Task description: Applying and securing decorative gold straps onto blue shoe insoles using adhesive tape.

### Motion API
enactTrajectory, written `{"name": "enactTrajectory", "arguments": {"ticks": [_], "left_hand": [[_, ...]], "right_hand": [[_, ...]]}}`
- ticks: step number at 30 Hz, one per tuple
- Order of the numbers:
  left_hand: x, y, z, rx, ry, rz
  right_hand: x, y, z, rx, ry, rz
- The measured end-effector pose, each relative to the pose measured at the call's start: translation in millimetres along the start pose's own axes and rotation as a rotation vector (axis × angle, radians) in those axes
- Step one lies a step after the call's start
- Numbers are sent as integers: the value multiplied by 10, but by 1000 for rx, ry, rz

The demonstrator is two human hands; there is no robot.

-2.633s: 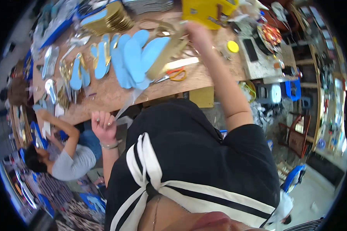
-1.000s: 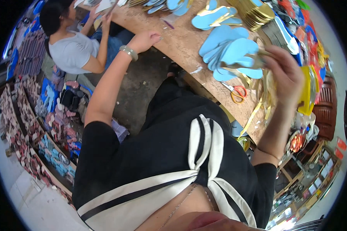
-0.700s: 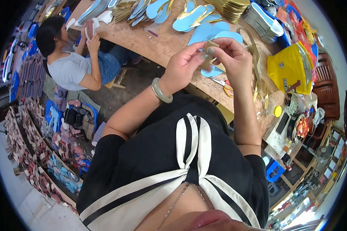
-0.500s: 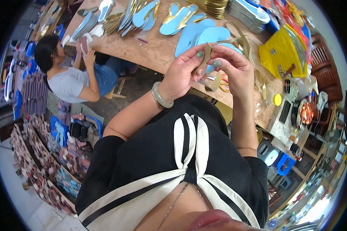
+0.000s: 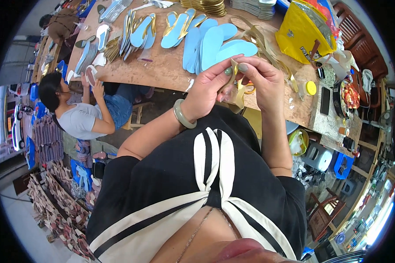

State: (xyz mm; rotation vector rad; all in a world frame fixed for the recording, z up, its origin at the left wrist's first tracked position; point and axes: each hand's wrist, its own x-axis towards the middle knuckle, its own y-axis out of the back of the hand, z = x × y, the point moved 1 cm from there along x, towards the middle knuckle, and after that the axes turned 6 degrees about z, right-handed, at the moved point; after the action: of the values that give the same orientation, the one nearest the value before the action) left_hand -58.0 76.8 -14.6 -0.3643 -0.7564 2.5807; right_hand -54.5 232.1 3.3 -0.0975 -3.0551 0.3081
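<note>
Close together over the table's near edge, both my hands hold a thin gold strip [image 5: 239,97]. The thumb and fingers of my left hand [image 5: 204,87], on the arm with a pale bangle [image 5: 184,114], pinch its upper part. My right hand [image 5: 268,83] pinches the same part from the other side, fingertips nearly meeting the left ones. The strip's lower part hangs below my fingers. Something orange shows beside the right palm, mostly hidden. Just beyond my hands lie flat light-blue sole pieces [image 5: 213,46], overlapping on the wooden table [image 5: 162,65].
Long gold strips [image 5: 267,50] lie right of the soles, near a yellow bag [image 5: 294,37]. Blue-and-gold sandal pieces [image 5: 140,33] stand farther left. A yellow-lidded jar [image 5: 310,87] and dark phone [image 5: 325,101] lie right. A co-worker [image 5: 81,118] sits left, holding a sole.
The view has turned, so the table's things appear farther left. My fingers still pinch the gold strip; its upper end has tilted and its lower part hangs differently.
</note>
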Motion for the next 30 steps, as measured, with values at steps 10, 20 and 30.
{"name": "enactTrajectory", "arguments": {"ticks": [10, 20, 30], "left_hand": [[-247, 123, 94, 201, -114, 146], [-462, 268, 143, 160, -241, 153], [-418, 324, 172, 462, -474, 119]], "right_hand": [[-38, -261, 95, -3, 10, -108], [-33, -523, 185, 90, 112, -230], [-6, -542, 317, -209, 278, -105]]}}
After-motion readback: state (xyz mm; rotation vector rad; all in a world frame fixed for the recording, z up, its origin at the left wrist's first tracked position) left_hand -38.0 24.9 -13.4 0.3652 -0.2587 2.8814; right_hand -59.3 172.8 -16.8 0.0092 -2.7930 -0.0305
